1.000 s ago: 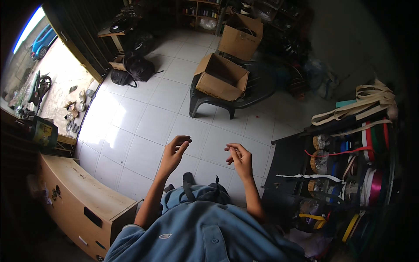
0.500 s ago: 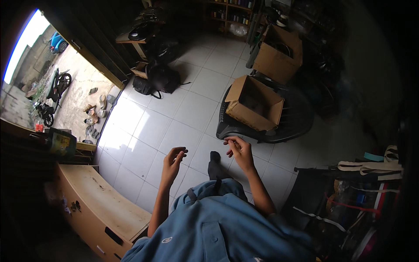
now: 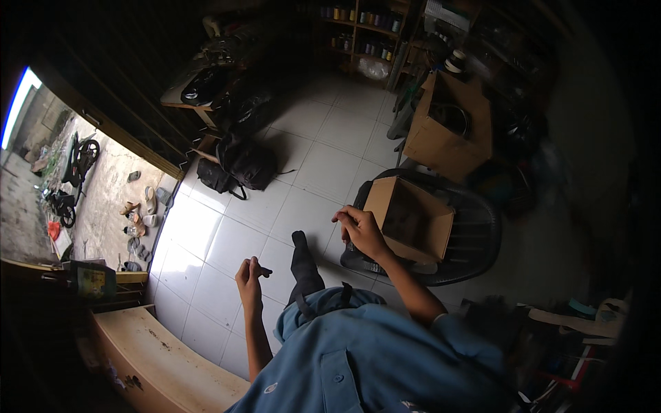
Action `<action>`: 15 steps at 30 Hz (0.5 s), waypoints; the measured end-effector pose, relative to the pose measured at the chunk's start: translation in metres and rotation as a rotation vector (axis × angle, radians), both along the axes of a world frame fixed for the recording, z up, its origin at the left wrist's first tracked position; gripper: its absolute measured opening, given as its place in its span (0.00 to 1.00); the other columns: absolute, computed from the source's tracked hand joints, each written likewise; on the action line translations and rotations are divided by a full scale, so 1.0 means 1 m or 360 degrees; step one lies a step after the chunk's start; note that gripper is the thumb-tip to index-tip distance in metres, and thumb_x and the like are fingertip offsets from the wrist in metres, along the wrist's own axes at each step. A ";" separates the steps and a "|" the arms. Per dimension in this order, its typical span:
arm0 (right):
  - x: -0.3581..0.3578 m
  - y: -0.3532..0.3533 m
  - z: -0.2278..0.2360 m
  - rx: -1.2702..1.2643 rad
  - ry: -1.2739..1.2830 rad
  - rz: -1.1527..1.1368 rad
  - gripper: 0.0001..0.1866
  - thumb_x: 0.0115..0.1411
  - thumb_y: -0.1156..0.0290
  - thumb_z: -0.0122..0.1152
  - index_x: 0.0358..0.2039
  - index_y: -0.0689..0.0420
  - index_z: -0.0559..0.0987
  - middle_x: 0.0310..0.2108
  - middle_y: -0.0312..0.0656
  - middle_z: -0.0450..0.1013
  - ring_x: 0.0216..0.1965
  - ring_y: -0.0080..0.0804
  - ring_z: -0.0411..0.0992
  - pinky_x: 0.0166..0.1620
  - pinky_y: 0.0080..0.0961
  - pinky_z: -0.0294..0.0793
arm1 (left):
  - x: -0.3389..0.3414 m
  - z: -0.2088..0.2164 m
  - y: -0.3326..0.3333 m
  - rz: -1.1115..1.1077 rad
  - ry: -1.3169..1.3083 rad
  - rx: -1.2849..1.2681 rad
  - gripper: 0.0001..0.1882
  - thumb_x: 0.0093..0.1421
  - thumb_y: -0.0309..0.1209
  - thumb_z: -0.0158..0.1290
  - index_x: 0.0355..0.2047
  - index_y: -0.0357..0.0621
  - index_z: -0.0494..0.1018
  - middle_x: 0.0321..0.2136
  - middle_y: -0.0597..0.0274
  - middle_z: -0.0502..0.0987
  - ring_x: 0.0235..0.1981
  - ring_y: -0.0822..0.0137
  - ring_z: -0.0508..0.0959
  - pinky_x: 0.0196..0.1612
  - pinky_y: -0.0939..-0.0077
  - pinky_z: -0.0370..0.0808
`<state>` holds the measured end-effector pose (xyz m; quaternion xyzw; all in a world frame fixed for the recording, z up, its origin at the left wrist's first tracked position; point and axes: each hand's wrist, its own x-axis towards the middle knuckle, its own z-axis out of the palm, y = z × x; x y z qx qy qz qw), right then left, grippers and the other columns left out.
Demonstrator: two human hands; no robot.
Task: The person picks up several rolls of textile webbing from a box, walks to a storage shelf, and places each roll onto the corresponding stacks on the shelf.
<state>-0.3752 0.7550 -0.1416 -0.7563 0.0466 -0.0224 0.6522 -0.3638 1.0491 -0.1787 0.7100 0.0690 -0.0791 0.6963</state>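
Both of my hands hang in front of me above the tiled floor. My left hand [image 3: 250, 279] is loosely curled, with its fingers pointing right and nothing seen in it. Higher and further right, my right hand [image 3: 361, 230] bends down at the fingers, a little apart, and also looks free of any object. In the view it overlaps the near-left edge of an open cardboard box [image 3: 441, 234], which rests on a dark round-backed chair [image 3: 482, 241]. I cannot see that the hand touches the box. A dark-socked foot [image 3: 300, 244] steps forward between my hands.
Behind the chair stands a second cardboard box [image 3: 441, 141]. Black bags [image 3: 248, 162] lie on the floor ahead left, near a small table. A wooden cabinet [image 3: 158, 351] is close at my left. Straps and a dark rack [image 3: 578, 323] sit at right. Sandals [image 3: 141, 234] lie outside the doorway.
The boxed chair now appears lower and closer in view. My right hand has moved up and left, my left hand down and left. The foot has come forward.
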 end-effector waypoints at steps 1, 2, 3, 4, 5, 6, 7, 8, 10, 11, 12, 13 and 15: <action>0.018 -0.003 -0.002 0.0024 0.0022 -0.0035 0.09 0.64 0.72 0.46 0.35 0.62 0.75 0.18 0.36 0.70 0.16 0.16 0.67 0.21 0.14 0.67 | 0.020 0.007 -0.010 0.0038 0.0036 0.0037 0.20 0.65 0.39 0.45 0.20 0.39 0.66 0.13 0.65 0.67 0.15 0.74 0.68 0.26 0.79 0.68; 0.034 -0.006 -0.003 0.0056 0.0047 -0.0080 0.09 0.64 0.73 0.45 0.35 0.62 0.74 0.18 0.36 0.70 0.16 0.17 0.67 0.20 0.15 0.66 | 0.042 0.007 -0.017 -0.0015 0.0034 0.0031 0.20 0.65 0.39 0.45 0.20 0.39 0.66 0.12 0.65 0.66 0.14 0.75 0.67 0.25 0.79 0.68; 0.051 -0.013 -0.004 -0.0025 -0.0006 -0.0148 0.07 0.64 0.75 0.45 0.37 0.61 0.73 0.22 0.37 0.71 0.17 0.18 0.68 0.21 0.15 0.68 | 0.065 0.006 -0.023 -0.0072 0.0032 0.0024 0.20 0.65 0.39 0.44 0.19 0.39 0.66 0.12 0.66 0.65 0.14 0.75 0.66 0.24 0.80 0.67; 0.066 -0.018 -0.007 0.0013 -0.0037 -0.0248 0.07 0.63 0.76 0.46 0.37 0.61 0.73 0.23 0.37 0.72 0.18 0.19 0.69 0.21 0.16 0.69 | 0.091 0.009 -0.030 -0.0132 0.0014 0.0017 0.20 0.65 0.39 0.44 0.19 0.38 0.66 0.12 0.66 0.64 0.13 0.76 0.65 0.23 0.80 0.67; 0.084 -0.023 -0.014 0.0052 -0.0092 -0.0356 0.06 0.62 0.77 0.47 0.37 0.62 0.73 0.24 0.37 0.72 0.18 0.20 0.70 0.21 0.16 0.70 | 0.118 0.015 -0.042 -0.0171 0.0081 0.0134 0.21 0.66 0.40 0.43 0.20 0.37 0.67 0.12 0.67 0.62 0.11 0.77 0.62 0.21 0.82 0.65; 0.101 -0.029 -0.018 0.0089 -0.0147 -0.0468 0.06 0.61 0.78 0.48 0.36 0.62 0.73 0.24 0.38 0.73 0.18 0.21 0.70 0.21 0.17 0.71 | 0.144 0.020 -0.054 -0.0240 0.0057 0.0120 0.18 0.65 0.37 0.43 0.24 0.35 0.69 0.12 0.67 0.63 0.13 0.78 0.64 0.20 0.82 0.65; 0.115 -0.036 -0.015 0.0060 -0.0111 -0.0478 0.05 0.60 0.78 0.49 0.37 0.62 0.73 0.28 0.39 0.73 0.21 0.22 0.72 0.23 0.16 0.74 | 0.171 0.025 -0.068 -0.0347 -0.0010 0.0100 0.16 0.65 0.35 0.45 0.26 0.35 0.70 0.13 0.66 0.65 0.14 0.77 0.65 0.20 0.82 0.65; 0.135 -0.045 -0.012 0.0059 -0.0141 -0.0503 0.05 0.60 0.77 0.50 0.37 0.62 0.73 0.27 0.38 0.73 0.21 0.21 0.72 0.23 0.16 0.74 | 0.201 0.030 -0.083 -0.0457 -0.0076 0.0077 0.14 0.64 0.33 0.46 0.28 0.34 0.71 0.14 0.65 0.66 0.16 0.77 0.67 0.21 0.82 0.65; 0.157 -0.062 -0.014 0.0056 -0.0133 -0.0555 0.05 0.60 0.76 0.52 0.36 0.62 0.73 0.25 0.38 0.73 0.22 0.21 0.73 0.23 0.16 0.73 | 0.254 0.025 -0.119 -0.0674 -0.0209 -0.0025 0.10 0.62 0.30 0.49 0.30 0.33 0.71 0.17 0.62 0.70 0.19 0.76 0.70 0.23 0.82 0.67; 0.181 -0.065 -0.025 0.0181 -0.0216 -0.0620 0.07 0.60 0.73 0.54 0.34 0.63 0.74 0.22 0.38 0.72 0.21 0.20 0.73 0.23 0.15 0.73 | 0.296 0.032 -0.133 -0.0887 -0.0350 0.0184 0.10 0.61 0.30 0.51 0.30 0.34 0.71 0.18 0.61 0.73 0.21 0.74 0.72 0.25 0.82 0.67; 0.195 -0.073 -0.028 0.0218 -0.0182 -0.0672 0.07 0.60 0.72 0.54 0.34 0.63 0.74 0.21 0.38 0.72 0.21 0.20 0.73 0.22 0.15 0.72 | 0.320 0.048 -0.147 -0.1016 -0.0288 0.0302 0.12 0.61 0.33 0.51 0.29 0.34 0.71 0.18 0.59 0.74 0.21 0.74 0.73 0.26 0.81 0.68; 0.199 -0.085 -0.032 0.0244 -0.0147 -0.0761 0.08 0.60 0.71 0.55 0.34 0.63 0.74 0.21 0.38 0.72 0.20 0.19 0.72 0.22 0.14 0.72 | 0.338 0.050 -0.165 -0.1085 -0.0300 0.0341 0.13 0.62 0.34 0.50 0.29 0.34 0.72 0.19 0.59 0.75 0.22 0.73 0.74 0.26 0.81 0.67; 0.216 -0.108 -0.042 0.0201 -0.0164 -0.0902 0.09 0.61 0.69 0.55 0.33 0.63 0.74 0.21 0.39 0.73 0.18 0.19 0.71 0.21 0.13 0.70 | 0.373 0.050 -0.199 -0.1140 -0.0231 0.0345 0.14 0.62 0.35 0.50 0.29 0.34 0.72 0.20 0.59 0.76 0.22 0.73 0.74 0.27 0.80 0.68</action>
